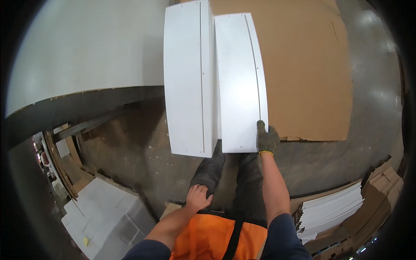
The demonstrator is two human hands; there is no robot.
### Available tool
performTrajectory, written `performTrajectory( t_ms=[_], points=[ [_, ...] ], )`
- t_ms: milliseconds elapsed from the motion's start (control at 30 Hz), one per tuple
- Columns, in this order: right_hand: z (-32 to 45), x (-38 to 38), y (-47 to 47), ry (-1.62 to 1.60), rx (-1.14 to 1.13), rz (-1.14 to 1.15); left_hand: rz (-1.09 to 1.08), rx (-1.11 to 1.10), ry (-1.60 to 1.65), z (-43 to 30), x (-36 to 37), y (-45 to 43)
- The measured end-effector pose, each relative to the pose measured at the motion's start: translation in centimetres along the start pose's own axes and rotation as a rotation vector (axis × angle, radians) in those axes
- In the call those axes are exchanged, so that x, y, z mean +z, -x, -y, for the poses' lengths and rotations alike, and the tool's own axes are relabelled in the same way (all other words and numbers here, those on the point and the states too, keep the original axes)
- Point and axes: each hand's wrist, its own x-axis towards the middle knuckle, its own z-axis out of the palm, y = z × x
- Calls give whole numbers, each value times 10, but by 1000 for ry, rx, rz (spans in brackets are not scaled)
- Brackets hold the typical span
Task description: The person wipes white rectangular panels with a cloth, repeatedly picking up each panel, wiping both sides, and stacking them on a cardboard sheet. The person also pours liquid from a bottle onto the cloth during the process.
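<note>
Two stacks of long white grooved panels lie side by side before me, the left stack [184,78] reaching higher than the right stack [240,81]. My right hand [268,138], in a grey-green knit glove with a yellow cuff, grips the near right corner of the right stack's top panel, thumb on its face and fingers around the edge. Small dark holes and a groove mark each top panel. Ungloved, my left hand [198,196] rests on my thigh, holding nothing, its fingers slightly spread.
A brown cardboard sheet [308,74] lies under and right of the panels. At upper left is a large pale tabletop [87,48]. Behind me stand white stacked pieces [104,211] on the left and thin white sheets [331,208] in cardboard on the right.
</note>
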Motion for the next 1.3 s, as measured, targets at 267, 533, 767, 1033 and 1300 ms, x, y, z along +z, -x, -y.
performTrajectory(
  t_ms=[267, 533, 767, 1033, 1300],
  points=[
    [-45, 63, -36, -44, -3, 2, -115, 98, -99, -4, -1, -21],
    [-74, 115, -49, 110, -127, -11, -102, 49, -75, -11, -10, -25],
    [-56, 123, -42, 147, -30, 151, -41, -21, -47, -9, -10, -26],
    [-65, 129, -46, 256, -93, 147, -92, 14, -71, -6, -7, -28],
    [-65, 127, -50, 282, -94, 220, -101, 27, -81, -5, -10, -28]
  ],
)
